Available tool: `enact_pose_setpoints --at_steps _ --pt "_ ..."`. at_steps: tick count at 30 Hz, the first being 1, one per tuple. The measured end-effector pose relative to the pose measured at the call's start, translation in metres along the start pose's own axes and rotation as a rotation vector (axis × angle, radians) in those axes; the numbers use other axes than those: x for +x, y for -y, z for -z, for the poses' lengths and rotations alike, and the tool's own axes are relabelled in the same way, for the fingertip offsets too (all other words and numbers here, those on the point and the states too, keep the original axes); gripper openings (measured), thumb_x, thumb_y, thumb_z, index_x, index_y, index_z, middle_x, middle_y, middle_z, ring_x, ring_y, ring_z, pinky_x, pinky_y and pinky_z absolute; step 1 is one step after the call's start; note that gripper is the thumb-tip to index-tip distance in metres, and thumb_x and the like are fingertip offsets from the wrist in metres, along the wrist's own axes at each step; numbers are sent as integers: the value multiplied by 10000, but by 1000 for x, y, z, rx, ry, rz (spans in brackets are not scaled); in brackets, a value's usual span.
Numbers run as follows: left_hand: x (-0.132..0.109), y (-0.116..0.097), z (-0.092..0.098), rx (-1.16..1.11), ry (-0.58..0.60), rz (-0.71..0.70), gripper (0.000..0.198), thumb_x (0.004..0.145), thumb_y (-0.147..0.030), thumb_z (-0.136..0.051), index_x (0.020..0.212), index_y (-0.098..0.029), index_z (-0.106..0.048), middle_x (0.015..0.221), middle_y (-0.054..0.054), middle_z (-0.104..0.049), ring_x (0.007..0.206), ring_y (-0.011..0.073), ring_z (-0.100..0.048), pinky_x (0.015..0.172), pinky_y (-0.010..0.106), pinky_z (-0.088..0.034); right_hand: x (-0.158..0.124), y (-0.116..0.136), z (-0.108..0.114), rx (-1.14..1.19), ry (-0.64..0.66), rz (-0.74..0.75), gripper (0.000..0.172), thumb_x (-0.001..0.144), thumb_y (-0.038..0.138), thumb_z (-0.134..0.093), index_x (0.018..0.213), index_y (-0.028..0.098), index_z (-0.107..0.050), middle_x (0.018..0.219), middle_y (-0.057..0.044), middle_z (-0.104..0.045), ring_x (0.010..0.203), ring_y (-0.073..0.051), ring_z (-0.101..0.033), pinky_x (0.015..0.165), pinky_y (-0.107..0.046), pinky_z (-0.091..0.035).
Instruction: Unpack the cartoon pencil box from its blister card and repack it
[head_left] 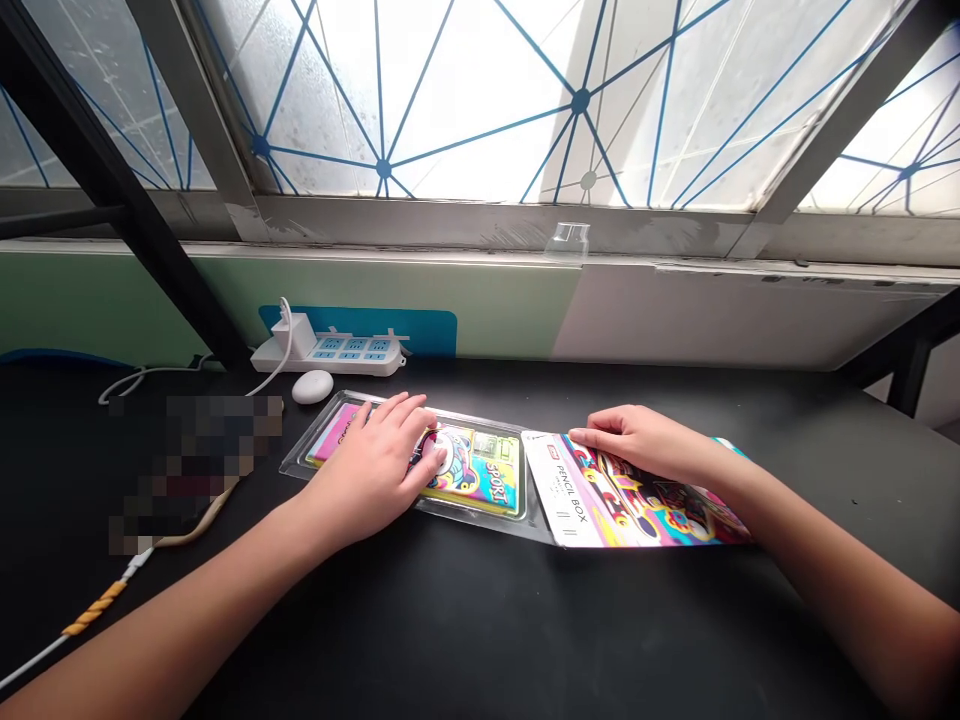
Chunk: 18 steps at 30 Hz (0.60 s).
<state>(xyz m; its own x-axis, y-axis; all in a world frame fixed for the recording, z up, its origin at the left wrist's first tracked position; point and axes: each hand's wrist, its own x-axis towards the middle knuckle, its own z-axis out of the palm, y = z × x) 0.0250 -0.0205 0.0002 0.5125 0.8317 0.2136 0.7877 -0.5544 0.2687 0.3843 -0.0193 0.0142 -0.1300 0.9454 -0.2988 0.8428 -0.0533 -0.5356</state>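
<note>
A colourful pencil box (pixel 480 470) lies in a clear plastic tray (pixel 534 510) on the black table. Spread over the box's left and middle part is my left hand (pixel 382 462), its fingers apart. To the right, a printed card (pixel 570 495) reading "PENCIL BOX" lies with its left edge against the tray's right end. My right hand (pixel 637 440) rests on the upper part of the card. Its thumb and forefinger point left, and the other fingers are curled under and partly hidden.
Behind the tray stand a white power strip (pixel 360 352) with a plugged-in charger (pixel 295 337) and a white oval object (pixel 313 387). A blurred-out item (pixel 195 470) with a cable (pixel 97 608) lies at the left on the black table (pixel 480 620). Black frame bars (pixel 135 200) rise beside the window.
</note>
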Motion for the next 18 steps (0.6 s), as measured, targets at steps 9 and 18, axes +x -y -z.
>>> enact_pose_setpoints --at_steps 9,18 --pt "0 -2 10 -10 130 12 385 1045 -506 -417 1304 -268 -573 1632 114 -438 1560 350 -289 1210 682 -237 -3 -2 13 -16 -80 -15 601 786 806 -618 638 225 -571 597 21 -536 568 -149 -451 526 -290 -302" --pt "-5 -11 7 -74 146 70 394 1038 -477 -435 1337 -256 -567 1664 137 -376 1592 374 -177 1203 749 -153 -10 22 -3 10 -175 -19 624 785 838 -574 663 227 -609 642 -16 -650 583 -175 -517 517 -293 -364"
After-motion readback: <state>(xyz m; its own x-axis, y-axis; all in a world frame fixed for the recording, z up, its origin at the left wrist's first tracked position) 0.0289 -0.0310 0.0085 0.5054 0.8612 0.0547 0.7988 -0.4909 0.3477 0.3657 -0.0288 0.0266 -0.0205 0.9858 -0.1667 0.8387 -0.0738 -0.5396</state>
